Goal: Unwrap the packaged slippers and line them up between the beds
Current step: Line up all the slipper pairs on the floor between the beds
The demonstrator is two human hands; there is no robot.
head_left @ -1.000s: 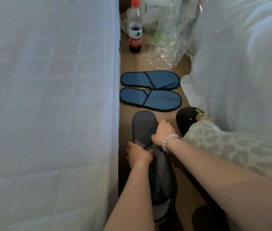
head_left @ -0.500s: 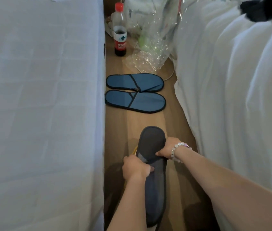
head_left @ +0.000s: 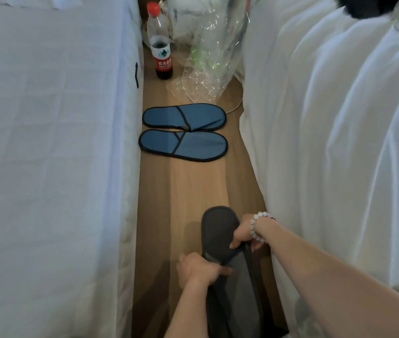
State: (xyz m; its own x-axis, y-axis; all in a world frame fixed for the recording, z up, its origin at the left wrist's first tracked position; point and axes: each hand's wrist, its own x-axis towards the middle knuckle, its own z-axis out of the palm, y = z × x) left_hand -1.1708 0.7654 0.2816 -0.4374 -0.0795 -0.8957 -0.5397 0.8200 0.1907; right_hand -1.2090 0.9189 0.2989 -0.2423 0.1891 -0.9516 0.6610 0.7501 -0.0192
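Note:
A dark grey slipper is held lengthwise over the wooden floor between the two beds, toe pointing away from me. My left hand grips its left edge at the strap. My right hand, with a bead bracelet on the wrist, pinches the right edge of the strap. Farther along the floor, two blue slippers with black trim lie flat side by side, crosswise to the gap.
White beds flank the narrow floor strip, left bed and right bed. A plastic bottle with a red cap stands at the far end beside crumpled clear plastic wrapping. A dark item lies on the right bed.
The view has tilted up and back, so the slippers and bottle sit lower and nearer. Both hands have stayed on the grey slipper, now pulling its strap edges apart. The patterned knee has left view.

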